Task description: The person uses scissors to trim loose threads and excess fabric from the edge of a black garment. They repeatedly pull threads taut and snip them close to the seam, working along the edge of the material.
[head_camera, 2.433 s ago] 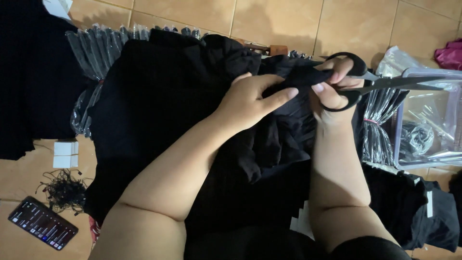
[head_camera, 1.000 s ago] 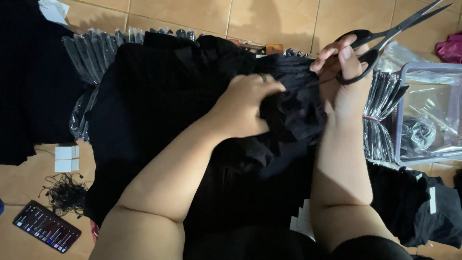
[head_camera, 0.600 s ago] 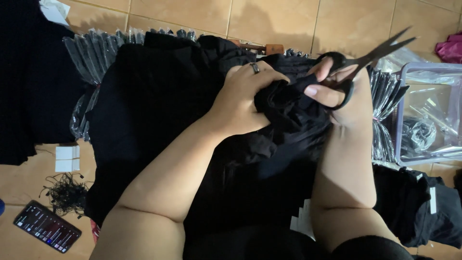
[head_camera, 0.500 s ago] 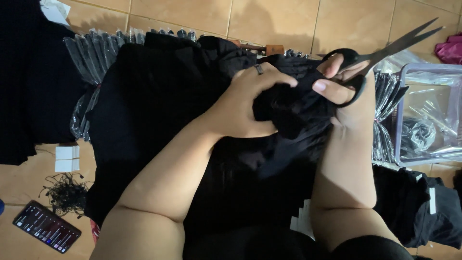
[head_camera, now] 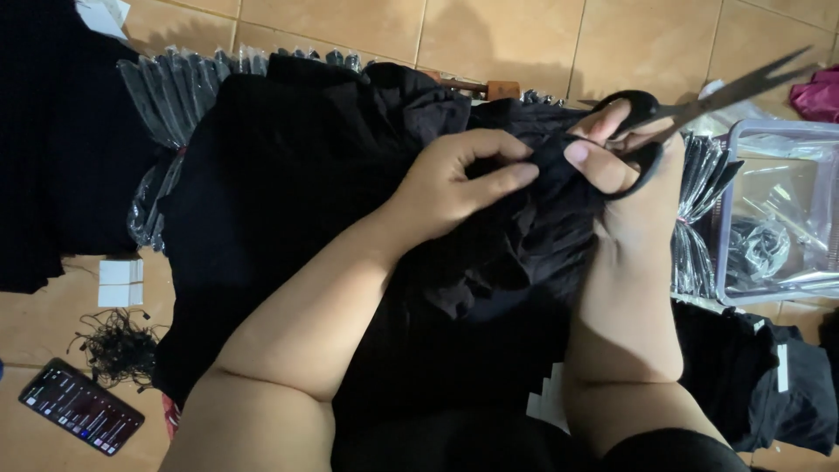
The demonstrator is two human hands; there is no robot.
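A smartphone [head_camera: 80, 407] lies on the tiled floor [head_camera: 350, 22] at left. The left hand [head_camera: 454, 179] pinches a bunched fold of the black garment [head_camera: 288, 175], mid-frame, apparently near a seam. The right hand [head_camera: 625, 162] grips black-handled scissors [head_camera: 690, 114], blades together; keeping the fold taut would steady any snip.

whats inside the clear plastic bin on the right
The clear plastic bin holds clear plastic bags and a dark bundle. Its bottom is covered, so anything underneath is hidden.
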